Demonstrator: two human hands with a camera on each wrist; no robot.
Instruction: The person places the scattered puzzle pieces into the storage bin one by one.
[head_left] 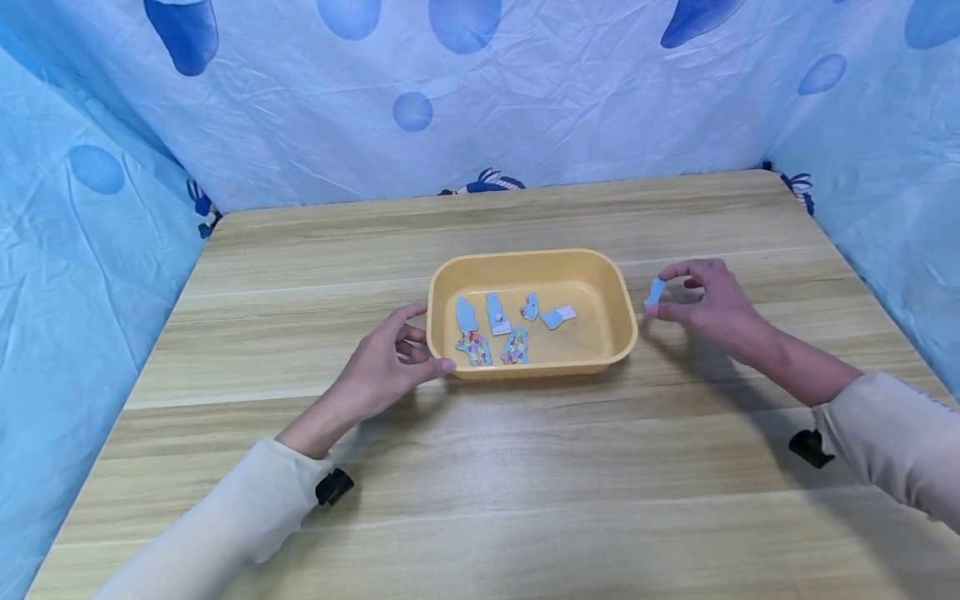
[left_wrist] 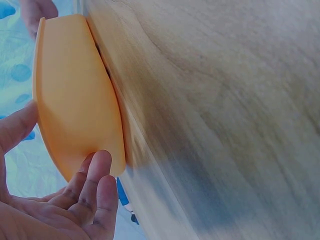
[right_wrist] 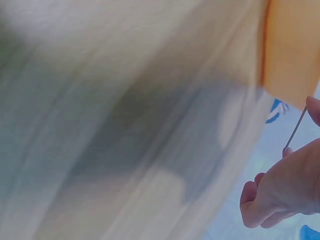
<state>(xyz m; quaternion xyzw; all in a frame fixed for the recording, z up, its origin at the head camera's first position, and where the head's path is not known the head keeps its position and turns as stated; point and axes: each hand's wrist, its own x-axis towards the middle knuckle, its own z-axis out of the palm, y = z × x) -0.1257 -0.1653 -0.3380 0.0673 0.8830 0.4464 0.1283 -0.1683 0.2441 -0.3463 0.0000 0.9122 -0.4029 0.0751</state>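
Note:
A shallow yellow-orange plastic tray (head_left: pixel 525 371) stands on the table with several flat, irregular puzzle-like pieces lying in it, some plain light blue (head_left: pixel 467 315), some with a colourful print (head_left: pixel 515 346). My left hand (head_left: pixel 390 358) holds the tray by its left end, thumb on the front rim; the left wrist view shows fingertips (left_wrist: pixel 102 162) against the tray's outer wall. Just right of the tray, my right hand (head_left: pixel 712 300) pinches a small light blue piece (head_left: pixel 656 291) between thumb and index finger, above the table. Edge-on in the right wrist view, that piece (right_wrist: pixel 295 129) looks thin.
The wood-grain table (head_left: pixel 480 500) extends around the tray on all sides. A blue patterned cloth (head_left: pixel 480 108) hangs behind the table and along both sides. Black straps (head_left: pixel 333 486) show at both sleeve cuffs.

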